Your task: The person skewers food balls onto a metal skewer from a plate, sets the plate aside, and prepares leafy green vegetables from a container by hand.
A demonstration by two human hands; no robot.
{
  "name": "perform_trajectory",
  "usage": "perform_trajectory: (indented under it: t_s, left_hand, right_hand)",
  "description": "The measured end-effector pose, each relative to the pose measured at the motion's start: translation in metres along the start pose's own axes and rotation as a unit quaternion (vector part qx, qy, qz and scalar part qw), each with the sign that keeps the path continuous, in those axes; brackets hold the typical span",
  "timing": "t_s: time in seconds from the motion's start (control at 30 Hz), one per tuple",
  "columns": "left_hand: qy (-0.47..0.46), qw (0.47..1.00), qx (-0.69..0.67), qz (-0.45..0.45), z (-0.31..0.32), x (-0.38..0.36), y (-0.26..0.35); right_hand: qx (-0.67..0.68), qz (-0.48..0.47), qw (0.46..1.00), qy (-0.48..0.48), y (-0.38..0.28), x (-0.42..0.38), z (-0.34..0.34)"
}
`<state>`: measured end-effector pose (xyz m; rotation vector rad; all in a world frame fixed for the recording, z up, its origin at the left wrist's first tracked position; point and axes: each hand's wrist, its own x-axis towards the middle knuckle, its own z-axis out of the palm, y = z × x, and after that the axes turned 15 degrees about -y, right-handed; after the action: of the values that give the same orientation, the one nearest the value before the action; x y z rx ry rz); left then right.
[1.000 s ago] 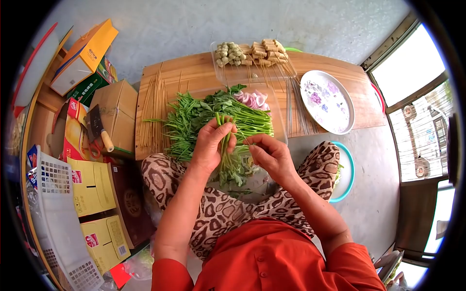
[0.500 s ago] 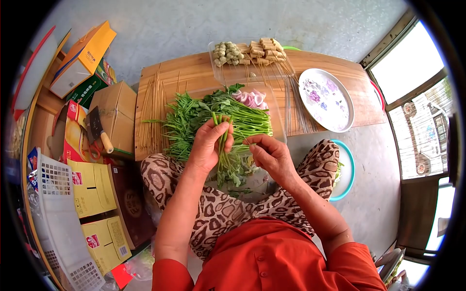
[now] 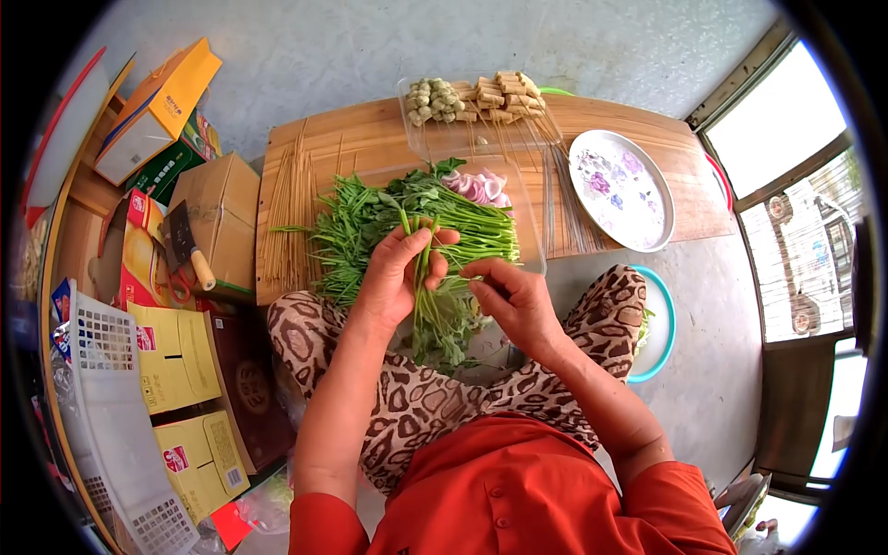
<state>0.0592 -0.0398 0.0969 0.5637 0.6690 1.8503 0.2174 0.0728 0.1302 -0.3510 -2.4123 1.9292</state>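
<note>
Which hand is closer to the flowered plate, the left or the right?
Right. The right hand is nearer, short of the plate and off to its left side, not touching it. The left hand is farther left, holding green stems.

So the left hand (image 3: 400, 268) covers the middle of the green stems (image 3: 430, 301), and I honestly can't tell if the right hand (image 3: 509, 298) is pinching something super thin. The teal-rimmed basin (image 3: 668, 319) at center right is partly behind the patterned knee (image 3: 610, 314). Print on the yellow boxes (image 3: 174, 359) at lower left is too tiny to read, and the red shirt (image 3: 499, 490) gets chopped off at the bottom edge.
</note>
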Motion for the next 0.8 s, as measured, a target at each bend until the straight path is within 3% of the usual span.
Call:
perform_trajectory:
  t_s: [0.1,0.17,0.3,0.37,0.4,0.43,0.47,0.5,0.53,0.57,0.63,0.8]
  left_hand:
    - [0.015,1.000,0.001,-0.009,-0.002,0.000,-0.002]
    - [0.021,1.000,-0.005,0.011,-0.004,0.000,-0.003]
    - [0.064,0.995,-0.008,0.078,-0.009,0.000,0.005]
    - [0.059,0.992,-0.045,0.102,-0.015,0.000,0.009]
    - [0.051,0.991,-0.057,0.110,-0.014,0.000,0.011]
    - [0.048,0.991,-0.057,0.115,-0.015,0.001,0.012]
    - [0.051,0.991,-0.050,0.110,-0.015,0.000,0.011]
    - [0.054,0.992,-0.043,0.105,-0.014,0.000,0.011]
    - [0.053,0.992,-0.043,0.105,-0.014,0.000,0.009]
    - [0.059,0.993,-0.040,0.092,-0.014,0.000,0.005]
    - [0.064,0.994,-0.037,0.079,-0.013,0.000,0.001]
    - [0.051,0.998,-0.009,0.046,-0.012,0.003,-0.004]
  right_hand:
    - [-0.075,0.003,0.997,0.003,-0.001,0.000,-0.001]
    - [-0.239,-0.107,0.962,0.071,0.001,0.002,-0.003]
    - [-0.323,-0.170,0.918,0.153,-0.012,-0.007,-0.008]
    - [-0.262,-0.186,0.939,0.121,-0.012,-0.018,-0.012]
    - [-0.184,-0.114,0.974,0.072,-0.012,-0.023,-0.012]
    - [-0.185,-0.114,0.973,0.074,-0.009,-0.023,-0.014]
    - [0.015,-0.052,0.996,0.072,-0.003,-0.021,-0.015]
    - [0.216,0.012,0.974,0.066,0.004,-0.018,-0.016]
    - [0.301,0.004,0.951,0.077,0.011,-0.015,-0.022]
    - [0.301,0.004,0.951,0.077,0.015,-0.012,-0.027]
    - [0.485,-0.082,0.859,0.144,0.019,-0.009,-0.037]
    - [0.446,-0.191,0.848,0.212,0.024,-0.007,-0.061]
